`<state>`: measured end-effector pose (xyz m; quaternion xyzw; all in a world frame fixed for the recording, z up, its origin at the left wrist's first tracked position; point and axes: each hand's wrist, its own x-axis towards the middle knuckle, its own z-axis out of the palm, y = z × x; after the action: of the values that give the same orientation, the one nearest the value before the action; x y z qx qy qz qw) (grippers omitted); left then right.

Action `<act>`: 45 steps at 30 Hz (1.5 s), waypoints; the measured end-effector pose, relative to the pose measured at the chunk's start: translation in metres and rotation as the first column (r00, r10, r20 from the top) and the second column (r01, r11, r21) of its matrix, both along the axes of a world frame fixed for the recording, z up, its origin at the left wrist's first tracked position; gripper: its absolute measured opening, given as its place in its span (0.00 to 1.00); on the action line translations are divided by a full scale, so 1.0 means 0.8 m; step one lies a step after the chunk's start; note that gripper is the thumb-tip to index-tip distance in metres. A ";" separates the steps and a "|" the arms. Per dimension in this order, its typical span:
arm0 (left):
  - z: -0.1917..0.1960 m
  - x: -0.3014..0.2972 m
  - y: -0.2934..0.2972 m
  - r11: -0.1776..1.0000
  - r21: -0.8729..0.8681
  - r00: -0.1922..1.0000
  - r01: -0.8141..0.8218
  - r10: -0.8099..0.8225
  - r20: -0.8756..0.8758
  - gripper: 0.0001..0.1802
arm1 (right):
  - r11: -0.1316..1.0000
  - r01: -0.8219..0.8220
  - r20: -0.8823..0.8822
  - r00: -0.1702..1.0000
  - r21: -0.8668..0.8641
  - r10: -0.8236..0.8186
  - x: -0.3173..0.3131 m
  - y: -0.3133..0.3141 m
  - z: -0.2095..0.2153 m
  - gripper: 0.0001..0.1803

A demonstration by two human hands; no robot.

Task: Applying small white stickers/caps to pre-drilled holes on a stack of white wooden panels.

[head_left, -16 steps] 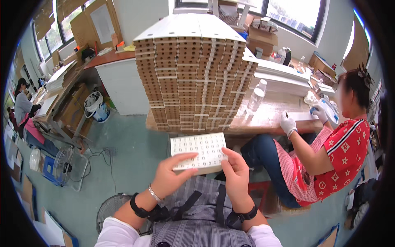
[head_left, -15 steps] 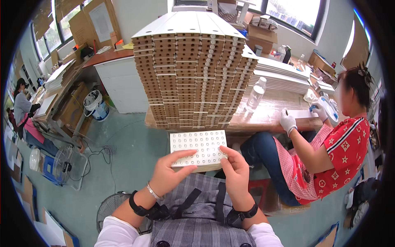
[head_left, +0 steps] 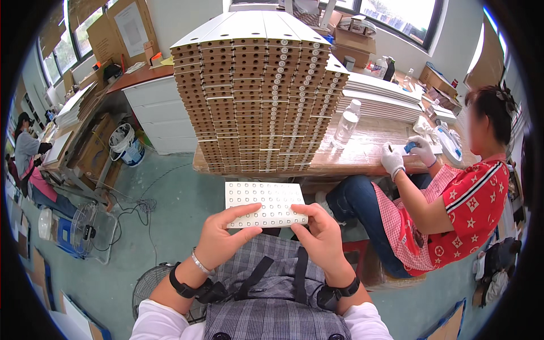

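My left hand (head_left: pixel 229 229) pinches the near left part of a white rectangular slab (head_left: pixel 238 194), with fingers on its face and the thumb at its near edge. Rows of small ring-like marks cover the slab's face; its exact kind I cannot make out. On the near right part, my right hand (head_left: pixel 318 232) grips the same slab between thumb and fingers. The slab is held above my lap, just in front of the workbench (head_left: pixel 362 148). Beyond it rises a tall stack of white-topped brown panels (head_left: pixel 249 102) with round holes along their ends.
A clear bottle (head_left: pixel 347 123) stands right of the stack, before a pile of white panels (head_left: pixel 385 102). To the right sits a co-worker (head_left: pixel 447 209) in gloves, handling a white strip. A bucket (head_left: pixel 127 145), fans (head_left: pixel 93 232) and cables (head_left: pixel 146 208) are on the left floor.
The slab and both my hands have shifted slightly left in view, and the slab's face is tilted differently. The co-worker's gloved hands have moved along the strip.
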<state>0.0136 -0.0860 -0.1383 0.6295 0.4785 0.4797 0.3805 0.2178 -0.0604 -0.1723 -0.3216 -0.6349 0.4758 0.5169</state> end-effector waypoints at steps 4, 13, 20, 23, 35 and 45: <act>0.004 -0.001 0.000 0.999 -0.025 0.999 -0.020 0.019 -0.040 0.19 | 0.985 0.109 0.141 0.982 0.131 -0.128 0.003 0.001 0.006 0.13; 0.003 -0.005 0.002 0.996 -0.087 0.999 0.009 -0.012 -0.041 0.12 | 0.869 0.214 0.247 0.904 0.446 -0.349 0.008 0.004 0.021 0.08; 0.013 -0.004 0.007 0.926 0.321 0.804 -0.200 0.342 -0.486 0.19 | 0.950 0.155 0.334 0.911 0.270 -0.244 0.013 0.003 0.008 0.04; 0.016 0.002 0.013 0.923 0.359 0.804 0.139 0.106 -0.585 0.17 | 0.947 0.103 0.326 0.923 0.303 -0.204 0.009 0.004 0.009 0.04; -0.001 0.010 0.014 0.969 0.223 0.872 0.106 0.018 -0.489 0.06 | 0.975 0.045 0.310 0.944 0.216 -0.112 -0.004 0.005 0.002 0.04; -0.009 -0.019 0.006 0.994 0.103 0.965 0.024 0.004 -0.263 0.04 | 0.999 0.050 0.243 0.969 0.018 -0.053 0.005 0.007 0.003 0.05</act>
<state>-0.0012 -0.0812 -0.1453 0.7092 0.4956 0.4144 0.2824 0.2218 -0.0550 -0.1700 -0.3905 -0.6878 0.4154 0.4493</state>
